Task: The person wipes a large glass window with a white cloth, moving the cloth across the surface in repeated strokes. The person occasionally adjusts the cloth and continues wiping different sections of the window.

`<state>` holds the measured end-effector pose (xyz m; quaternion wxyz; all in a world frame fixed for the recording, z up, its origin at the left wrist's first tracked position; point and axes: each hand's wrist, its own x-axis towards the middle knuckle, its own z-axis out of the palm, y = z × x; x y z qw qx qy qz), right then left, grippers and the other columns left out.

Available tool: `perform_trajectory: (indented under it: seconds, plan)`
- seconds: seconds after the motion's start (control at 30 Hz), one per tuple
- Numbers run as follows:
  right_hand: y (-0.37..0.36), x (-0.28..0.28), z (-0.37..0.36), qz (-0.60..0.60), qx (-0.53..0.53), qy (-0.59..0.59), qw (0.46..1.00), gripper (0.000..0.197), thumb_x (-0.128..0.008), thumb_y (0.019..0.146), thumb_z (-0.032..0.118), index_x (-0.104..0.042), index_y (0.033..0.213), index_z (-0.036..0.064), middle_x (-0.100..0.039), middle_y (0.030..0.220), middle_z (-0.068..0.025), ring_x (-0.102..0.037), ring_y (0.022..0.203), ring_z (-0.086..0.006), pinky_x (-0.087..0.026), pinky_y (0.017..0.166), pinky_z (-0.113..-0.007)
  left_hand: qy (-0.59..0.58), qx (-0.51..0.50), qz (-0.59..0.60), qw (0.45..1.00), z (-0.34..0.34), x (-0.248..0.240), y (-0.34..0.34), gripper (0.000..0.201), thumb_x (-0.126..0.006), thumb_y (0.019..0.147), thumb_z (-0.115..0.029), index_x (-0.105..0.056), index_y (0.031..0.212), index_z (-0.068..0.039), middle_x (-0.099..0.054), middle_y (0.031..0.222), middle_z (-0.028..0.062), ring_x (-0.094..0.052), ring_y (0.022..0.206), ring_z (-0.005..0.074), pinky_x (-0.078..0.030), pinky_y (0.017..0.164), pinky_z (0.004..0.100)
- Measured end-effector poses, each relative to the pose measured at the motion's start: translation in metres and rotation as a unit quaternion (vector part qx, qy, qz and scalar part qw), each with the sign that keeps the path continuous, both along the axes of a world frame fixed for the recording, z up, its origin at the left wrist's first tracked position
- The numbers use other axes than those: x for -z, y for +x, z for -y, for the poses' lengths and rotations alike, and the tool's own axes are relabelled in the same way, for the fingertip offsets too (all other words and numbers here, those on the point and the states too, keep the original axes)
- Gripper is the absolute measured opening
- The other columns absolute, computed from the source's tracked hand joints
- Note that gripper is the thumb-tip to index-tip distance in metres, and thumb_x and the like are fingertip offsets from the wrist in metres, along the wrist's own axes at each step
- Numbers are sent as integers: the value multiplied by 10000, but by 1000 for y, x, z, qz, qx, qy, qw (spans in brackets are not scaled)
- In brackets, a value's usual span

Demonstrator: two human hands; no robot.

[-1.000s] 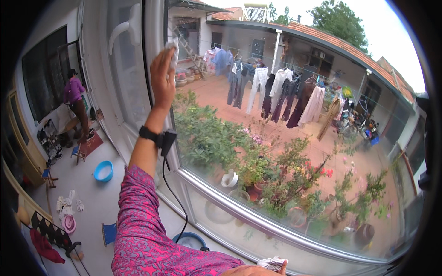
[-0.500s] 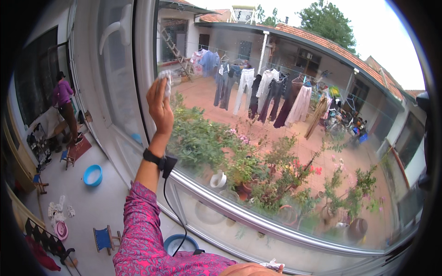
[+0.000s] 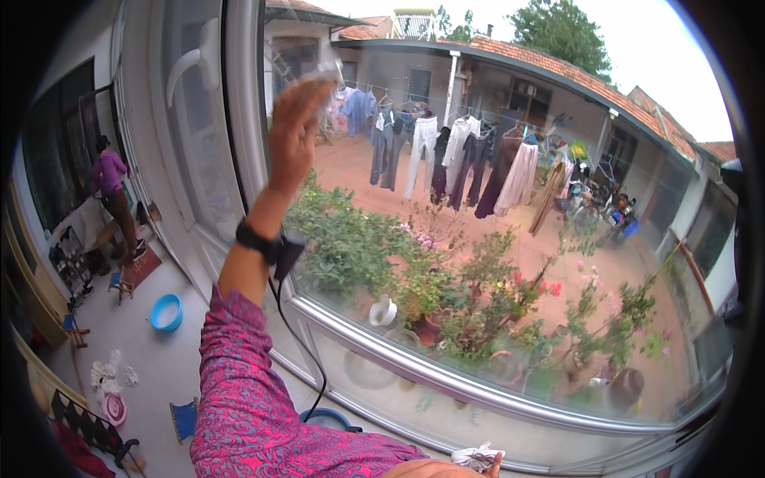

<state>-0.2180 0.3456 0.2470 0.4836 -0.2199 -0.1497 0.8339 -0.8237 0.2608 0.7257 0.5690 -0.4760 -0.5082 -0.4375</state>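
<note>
Standing far off to my left, another person (image 3: 110, 195) in a purple top faces a dark window, with a blue basin (image 3: 166, 311) on the floor nearer me. Further right, my left hand (image 3: 293, 135) is raised against the window pane (image 3: 478, 239), fingers together and pressing a thin clear wipe (image 3: 325, 76) flat to the glass near the white frame (image 3: 239, 119); the wipe is blurred. A black wristband (image 3: 256, 239) sits on that wrist, a cord hanging from it. Beyond the glass are potted plants (image 3: 446, 295) and hung clothes (image 3: 454, 159). At the bottom edge, my right hand (image 3: 446, 468) barely shows, touching a crumpled white cloth (image 3: 476, 457); whether it grips it I cannot tell.
</note>
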Motion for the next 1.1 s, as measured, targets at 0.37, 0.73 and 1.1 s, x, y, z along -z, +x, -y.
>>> perform_trajectory:
  seconds: [0.37, 0.73, 1.1]
  plan:
    - [24, 39, -14, -45, -21, -24, 998, 489, -555, 1007, 326, -511, 1453, 131, -513, 1467, -109, -463, 1309, -310, -350, 1106, -527, -6, -67, 20, 998, 18, 91, -10, 544, -576, 847, 137, -671, 1318, -119, -593, 1390, 103, -494, 1359, 318, -389, 1133, 404]
    - [29, 33, -19, -43, -22, -8, 999, 486, -560, 998, 301, -518, 1444, 113, -499, 1485, -129, -452, 1326, -330, -342, 1115, -544, 35, -31, 61, 997, -12, 110, 25, 510, -595, 877, 89, -663, 1329, -136, -579, 1401, 101, -506, 1327, 323, -353, 1148, 450]
    - [30, 30, -8, -27, 28, -32, 999, 480, -581, 992, 309, -531, 1431, 120, -498, 1488, -138, -459, 1322, -348, -340, 1125, -561, 153, -55, 8, 987, 10, -8, -39, 571, -606, 847, 120, -648, 1343, -158, -636, 1341, 80, -557, 1273, 270, -440, 1068, 380]
